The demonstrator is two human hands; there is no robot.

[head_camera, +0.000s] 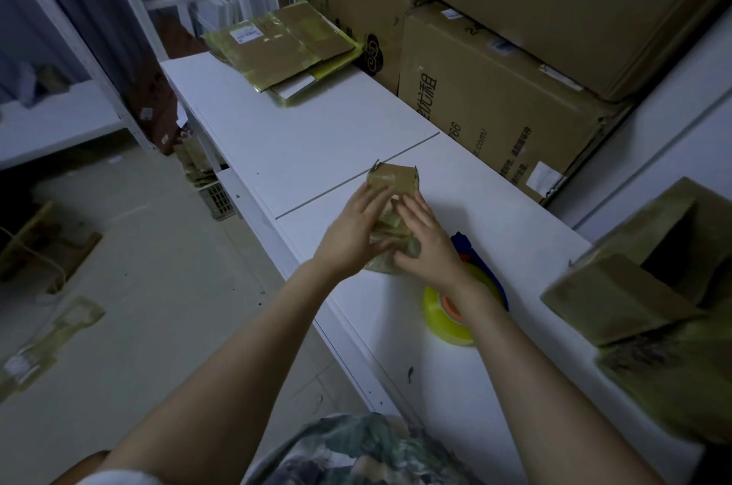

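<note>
White table (pixel 301 136) | left hand (pixel 352 231), right hand (pixel 426 243) pressing cardboard (pixel 396 177) flat | tape roll (pixel 443 326) beside

Dim, bluish indoor light; soft blur and wide-angle bending at edges.
</note>
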